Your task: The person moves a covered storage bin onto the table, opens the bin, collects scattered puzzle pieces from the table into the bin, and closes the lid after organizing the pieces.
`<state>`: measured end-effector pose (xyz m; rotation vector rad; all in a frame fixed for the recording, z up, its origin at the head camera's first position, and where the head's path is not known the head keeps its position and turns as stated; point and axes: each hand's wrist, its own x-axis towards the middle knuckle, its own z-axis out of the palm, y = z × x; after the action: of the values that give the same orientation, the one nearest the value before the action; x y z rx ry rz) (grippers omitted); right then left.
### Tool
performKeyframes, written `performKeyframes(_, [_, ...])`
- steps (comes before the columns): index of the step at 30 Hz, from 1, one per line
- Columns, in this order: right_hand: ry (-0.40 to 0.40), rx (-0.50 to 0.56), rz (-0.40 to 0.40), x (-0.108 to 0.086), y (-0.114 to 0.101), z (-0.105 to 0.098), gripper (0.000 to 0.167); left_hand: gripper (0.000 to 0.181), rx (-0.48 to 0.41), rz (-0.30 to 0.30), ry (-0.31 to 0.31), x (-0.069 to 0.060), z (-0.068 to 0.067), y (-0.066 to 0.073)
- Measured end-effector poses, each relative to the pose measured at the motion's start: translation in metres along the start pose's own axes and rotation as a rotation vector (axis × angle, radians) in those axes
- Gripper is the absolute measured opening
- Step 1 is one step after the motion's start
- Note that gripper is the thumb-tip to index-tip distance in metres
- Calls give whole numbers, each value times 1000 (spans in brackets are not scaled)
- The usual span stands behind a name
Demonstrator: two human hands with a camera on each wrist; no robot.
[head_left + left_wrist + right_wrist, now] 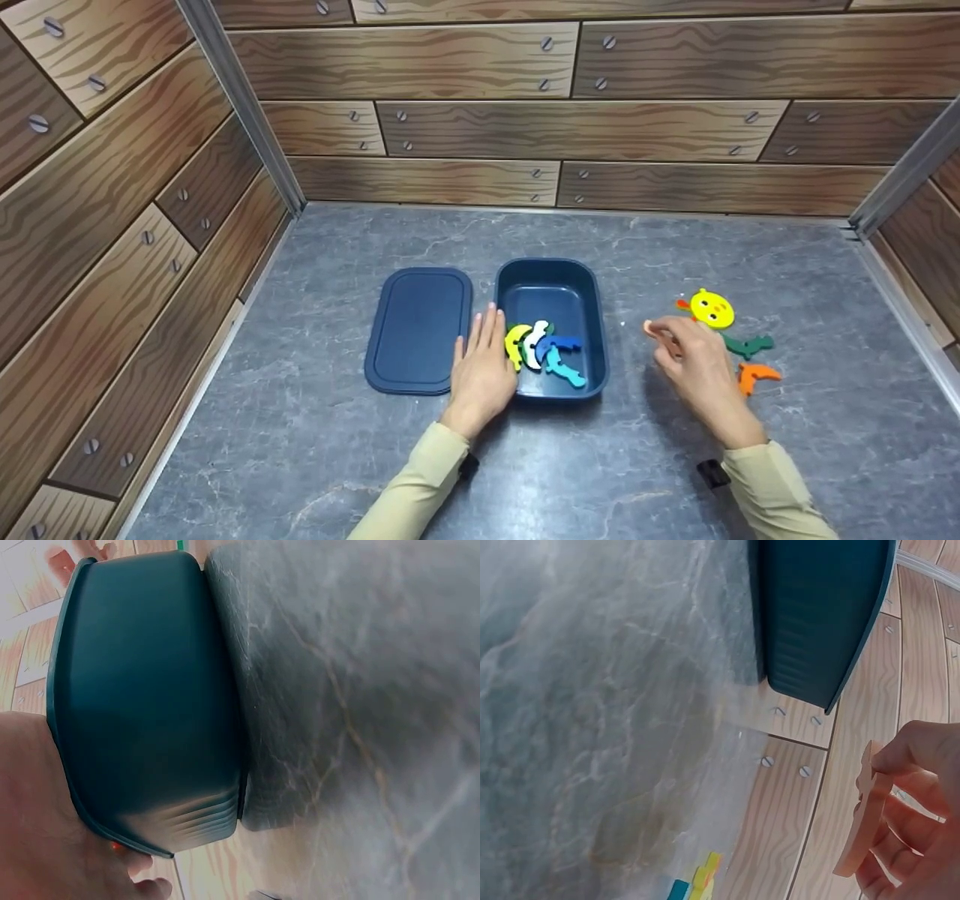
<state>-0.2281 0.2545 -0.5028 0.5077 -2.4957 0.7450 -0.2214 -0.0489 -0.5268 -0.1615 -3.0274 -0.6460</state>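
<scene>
My left hand lies along the left rim of a dark blue plastic box, its fingers straight and pointing forward. In the left wrist view that hand reaches over the box's edge. Inside the box, toward the near end, lie a yellow piece, a white piece, a blue piece and a light blue piece, with some green partly hidden. Right of the box, my right hand pinches a flat peach-coloured puzzle piece between thumb and fingers, raised above the table.
A dark blue lid lies flat left of the box. Beyond the right hand lie a round yellow animal-face piece, a dark green piece and an orange piece. Wood-patterned walls enclose the grey marbled table.
</scene>
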Motion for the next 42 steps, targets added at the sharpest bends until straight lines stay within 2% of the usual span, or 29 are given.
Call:
performKeyframes(9, [9, -9, -28, 9, -9, 0, 31, 67, 5, 3, 6, 0, 1, 0])
performKeyframes(21, [59, 21, -97, 16, -18, 0, 31, 63, -1, 22, 37, -2, 2, 0])
performKeyframes(27, [62, 34, -93, 20, -24, 1, 31, 64, 12, 24, 37, -2, 1, -1])
performKeyframes(34, [62, 26, -50, 28, -32, 3, 30, 65, 9, 13, 26, -1, 2, -1])
performKeyframes(42, [36, 47, -73, 38, -40, 8, 32, 65, 2, 10, 20, 0, 2, -1])
